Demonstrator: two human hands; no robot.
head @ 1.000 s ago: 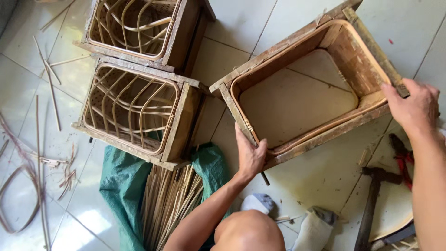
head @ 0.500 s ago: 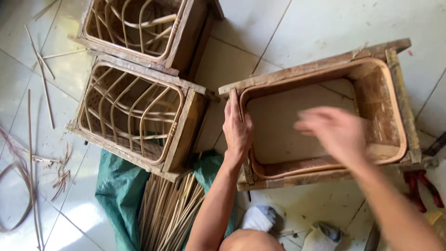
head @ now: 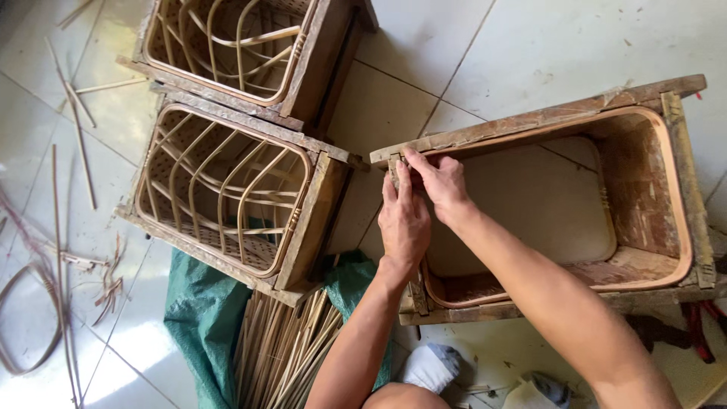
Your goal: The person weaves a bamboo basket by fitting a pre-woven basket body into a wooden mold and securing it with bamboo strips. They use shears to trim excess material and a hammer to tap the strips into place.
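Both hands rest on the near-left corner of the wooden frame, which sits on the tiled floor at right. Left hand: laid flat over the frame's left rail, fingers extended and together, gripping nothing. Right hand: fingers curled, tips pressed onto the corner; whether they pinch anything cannot be told. Two frames with woven baskets stand at left. A green sack holds cane strips.
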